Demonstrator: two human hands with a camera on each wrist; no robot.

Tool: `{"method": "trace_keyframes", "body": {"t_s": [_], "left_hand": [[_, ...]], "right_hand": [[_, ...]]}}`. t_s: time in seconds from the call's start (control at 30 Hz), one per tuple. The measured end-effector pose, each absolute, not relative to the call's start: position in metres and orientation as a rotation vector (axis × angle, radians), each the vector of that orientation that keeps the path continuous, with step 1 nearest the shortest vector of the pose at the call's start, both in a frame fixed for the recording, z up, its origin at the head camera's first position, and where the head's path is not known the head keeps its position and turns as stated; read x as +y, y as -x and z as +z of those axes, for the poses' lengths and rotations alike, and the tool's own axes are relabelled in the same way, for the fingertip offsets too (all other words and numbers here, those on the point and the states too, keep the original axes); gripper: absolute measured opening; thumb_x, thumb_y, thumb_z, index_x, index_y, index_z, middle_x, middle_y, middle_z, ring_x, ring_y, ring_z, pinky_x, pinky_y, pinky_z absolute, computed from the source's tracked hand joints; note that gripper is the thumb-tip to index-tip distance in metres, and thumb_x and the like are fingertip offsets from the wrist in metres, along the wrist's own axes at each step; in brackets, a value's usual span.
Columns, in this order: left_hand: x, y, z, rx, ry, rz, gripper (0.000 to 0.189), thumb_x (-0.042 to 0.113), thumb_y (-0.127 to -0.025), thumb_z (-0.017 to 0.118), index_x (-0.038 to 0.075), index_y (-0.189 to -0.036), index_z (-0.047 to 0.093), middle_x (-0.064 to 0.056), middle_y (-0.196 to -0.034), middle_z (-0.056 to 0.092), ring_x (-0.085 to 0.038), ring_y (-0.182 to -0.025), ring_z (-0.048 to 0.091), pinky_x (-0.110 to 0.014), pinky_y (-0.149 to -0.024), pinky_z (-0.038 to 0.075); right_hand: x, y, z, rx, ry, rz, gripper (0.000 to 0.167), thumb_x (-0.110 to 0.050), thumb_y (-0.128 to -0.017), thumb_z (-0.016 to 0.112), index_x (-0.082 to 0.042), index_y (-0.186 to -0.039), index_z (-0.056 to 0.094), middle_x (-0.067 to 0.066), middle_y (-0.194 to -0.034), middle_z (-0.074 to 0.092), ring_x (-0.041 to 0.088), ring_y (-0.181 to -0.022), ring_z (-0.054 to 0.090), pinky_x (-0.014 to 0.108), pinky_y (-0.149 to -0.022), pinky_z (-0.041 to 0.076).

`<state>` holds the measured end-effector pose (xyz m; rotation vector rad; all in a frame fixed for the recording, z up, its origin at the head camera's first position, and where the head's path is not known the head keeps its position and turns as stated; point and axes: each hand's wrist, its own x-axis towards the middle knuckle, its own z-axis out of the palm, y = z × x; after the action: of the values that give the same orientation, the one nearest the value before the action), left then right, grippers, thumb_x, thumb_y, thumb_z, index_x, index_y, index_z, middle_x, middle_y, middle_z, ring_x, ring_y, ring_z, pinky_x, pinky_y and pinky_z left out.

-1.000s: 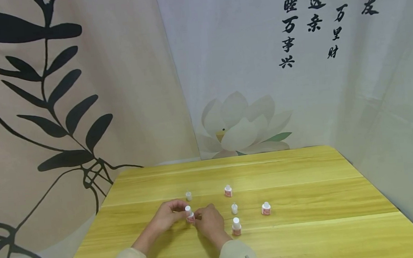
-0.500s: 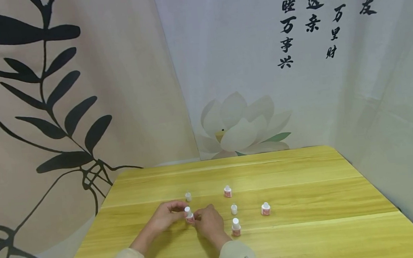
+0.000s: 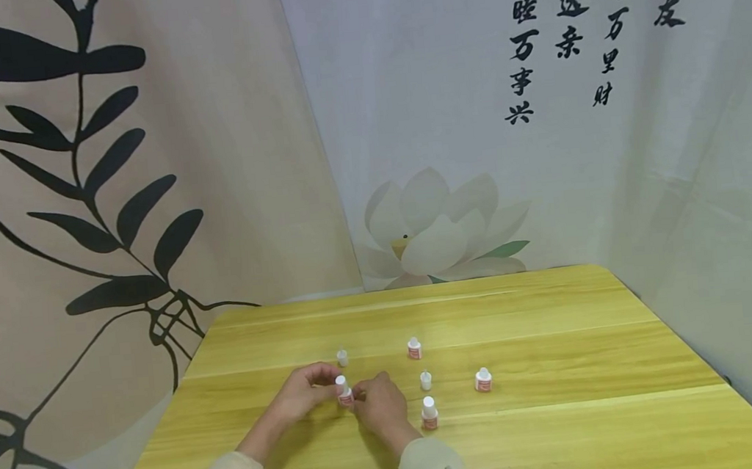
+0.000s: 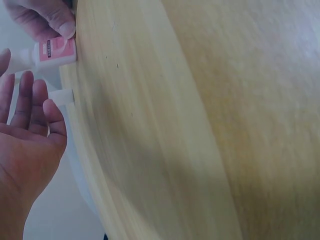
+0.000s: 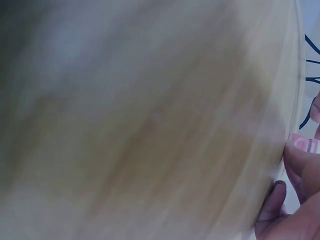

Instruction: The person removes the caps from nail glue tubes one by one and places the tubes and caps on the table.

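A small white bottle point(image 3: 345, 397) with a pink label and a tall white cap point(image 3: 341, 381) stands between the two hands, tilted slightly left. My right hand point(image 3: 383, 405) pinches its body low down, thumb over the label in the left wrist view. Around the cap point(image 4: 21, 61), my left hand point(image 3: 305, 393) has its thumb and index finger, partly cut off by that view's edge. The other left fingers point(image 4: 37, 107) are spread loosely. In the right wrist view only a piece of the label point(image 5: 303, 143) shows beyond my right thumb.
One capped bottle point(image 3: 430, 413) stands right of the hands. Two bottles with short white tops, one farther back point(image 3: 414, 348) and one at right point(image 3: 483, 380), stand beyond it. Small white caps point(image 3: 342, 358) point(image 3: 426, 381) sit on the wooden table point(image 3: 564, 433).
Both hands stay at the same bottle, with hardly any visible movement. The head view has shifted very slightly.
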<state>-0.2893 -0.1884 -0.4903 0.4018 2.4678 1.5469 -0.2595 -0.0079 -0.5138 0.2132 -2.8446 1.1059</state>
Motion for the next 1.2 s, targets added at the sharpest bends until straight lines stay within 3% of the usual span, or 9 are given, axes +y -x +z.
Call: {"method": "trace_keyframes", "body": {"t_s": [0.23, 0.6, 0.87, 1.2], "left_hand": [[-0.1903, 0.2885, -0.4902, 2.443, -0.411, 1.566, 0.030, 0.018, -0.092, 0.072, 0.001, -0.116, 0.067, -0.006, -0.107, 0.066, -0.026, -0.104, 0.058, -0.045, -0.082, 0.050], [-0.1898, 0.2908, -0.4931, 2.445, -0.403, 1.544, 0.025, 0.024, -0.089, 0.074, 0.007, -0.107, 0.067, -0.006, -0.103, 0.065, -0.025, -0.101, 0.057, -0.038, -0.082, 0.047], [-0.1912, 0.2909, -0.4911, 2.426, -0.423, 1.572, 0.037, 0.019, -0.091, 0.072, -0.002, -0.120, 0.063, -0.008, -0.105, 0.064, -0.025, -0.101, 0.058, -0.040, -0.082, 0.050], [-0.1889, 0.2901, -0.4903, 2.431, -0.418, 1.581, 0.027, 0.018, -0.091, 0.072, 0.002, -0.112, 0.067, -0.007, -0.105, 0.065, -0.024, -0.101, 0.058, -0.038, -0.084, 0.049]], "right_hand": [[-0.0074, 0.2582, -0.5121, -2.847, -0.219, 1.102, 0.016, -0.027, -0.082, 0.081, -0.016, -0.093, 0.079, 0.007, -0.088, 0.055, 0.017, -0.076, 0.051, 0.035, -0.062, 0.046], [-0.0080, 0.2587, -0.5130, -2.843, -0.214, 1.110, 0.015, -0.026, -0.082, 0.081, -0.017, -0.093, 0.079, 0.007, -0.089, 0.056, 0.018, -0.079, 0.052, 0.036, -0.064, 0.046], [-0.0095, 0.2594, -0.5139, -2.858, -0.181, 1.127, 0.016, -0.027, -0.082, 0.081, -0.017, -0.094, 0.079, 0.007, -0.089, 0.054, 0.017, -0.074, 0.051, 0.036, -0.063, 0.046], [-0.0092, 0.2594, -0.5133, -2.861, -0.187, 1.092, 0.016, -0.028, -0.082, 0.081, -0.018, -0.094, 0.079, 0.008, -0.089, 0.056, 0.019, -0.076, 0.054, 0.037, -0.064, 0.047]]}}
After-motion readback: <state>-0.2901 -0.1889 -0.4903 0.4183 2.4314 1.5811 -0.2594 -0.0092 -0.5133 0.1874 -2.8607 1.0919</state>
